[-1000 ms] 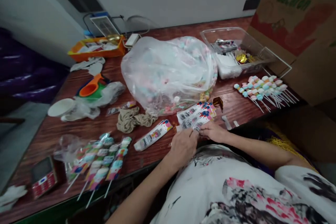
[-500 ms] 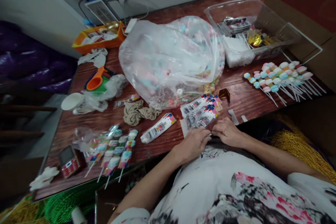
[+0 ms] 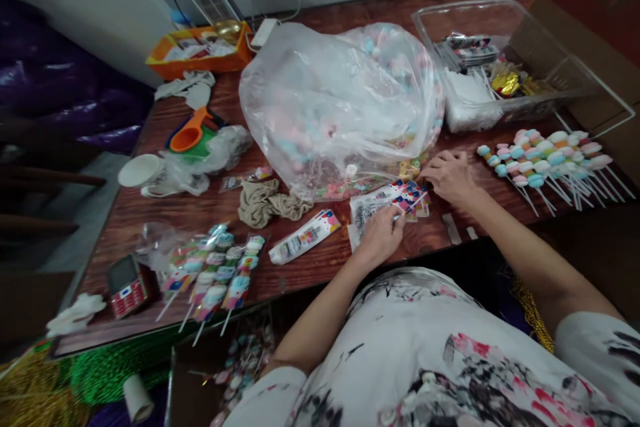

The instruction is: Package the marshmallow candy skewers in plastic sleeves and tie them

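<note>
My left hand rests over the printed plastic sachets near the front edge of the table, its fingers pinched together. A thin white stick juts from those fingers across the sachets. Further right, my right hand bends down to the tabletop, fingertips together where a small gold strip lay; what they grip is hidden. Just behind it is the large clear bag of pastel marshmallows. Marshmallow skewers with white sticks lie in a pile to the right.
A clear plastic bin holds sticks, sachets and gold strips. On the left are wrapped marshmallow skewers, a mobile phone, a beige cloth, more sachets, an orange scoop and an orange tray.
My hands were together at the table edge and have parted. The right hand has reached forward and right to the gold strip; the left has moved slightly up over the sachets.
</note>
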`<state>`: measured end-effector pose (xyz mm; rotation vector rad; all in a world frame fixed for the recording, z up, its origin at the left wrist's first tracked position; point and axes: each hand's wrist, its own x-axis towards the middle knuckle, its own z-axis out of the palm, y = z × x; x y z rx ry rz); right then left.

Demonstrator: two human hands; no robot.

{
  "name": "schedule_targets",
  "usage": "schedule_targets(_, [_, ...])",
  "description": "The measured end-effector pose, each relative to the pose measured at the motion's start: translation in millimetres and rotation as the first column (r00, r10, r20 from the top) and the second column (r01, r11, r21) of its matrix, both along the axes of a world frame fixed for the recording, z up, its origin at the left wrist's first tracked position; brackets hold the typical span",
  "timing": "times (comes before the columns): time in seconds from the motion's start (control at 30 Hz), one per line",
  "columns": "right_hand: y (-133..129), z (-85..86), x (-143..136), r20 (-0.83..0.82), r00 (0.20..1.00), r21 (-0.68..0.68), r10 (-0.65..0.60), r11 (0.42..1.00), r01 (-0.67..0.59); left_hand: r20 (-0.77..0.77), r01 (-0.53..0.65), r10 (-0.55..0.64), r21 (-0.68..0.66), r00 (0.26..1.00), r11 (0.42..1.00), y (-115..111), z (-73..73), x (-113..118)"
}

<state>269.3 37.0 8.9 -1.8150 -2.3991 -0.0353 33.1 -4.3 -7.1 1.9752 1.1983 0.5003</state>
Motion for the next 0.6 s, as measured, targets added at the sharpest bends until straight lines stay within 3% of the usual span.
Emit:
schedule_targets(0.1, [16, -1.3, -3, 0.101, 0.982, -0.066, 0.161, 0.986, -0.155, 0.011, -0.065, 0.065, -0.065, 0.998, 0.996, 7, -3.1, -6])
schedule_targets(0.3, [26, -6.8, 9, 0.108, 0.964, -0.103, 0.241, 0.968, -0.231, 0.203, -0.111, 0.189, -0.345, 0.961, 0.932, 2, -3.2, -6])
schedule_targets(0.4, [28, -8.4, 25, 0.012, 0.985, -0.060, 0.175, 0.983, -0.174, 0.369, -0.076, 0.313, -0.534, 0.875, 0.842, -2, 6.2, -9])
schedule_targets(0.5, [19, -2.9, 35, -0.178, 0.983, 0.045, 0.047, 0.998, -0.040, 0.435, -0.078, 0.426, -0.621, 0.794, 0.780, -3, 17.5, -13])
schedule_targets(0.6, [-8, 11.1, 19, -0.371, 0.928, 0.121, 0.025, 0.992, 0.022, 0.427, -0.116, 0.500, -0.662, 0.754, 0.741, -3, 22.8, -10])
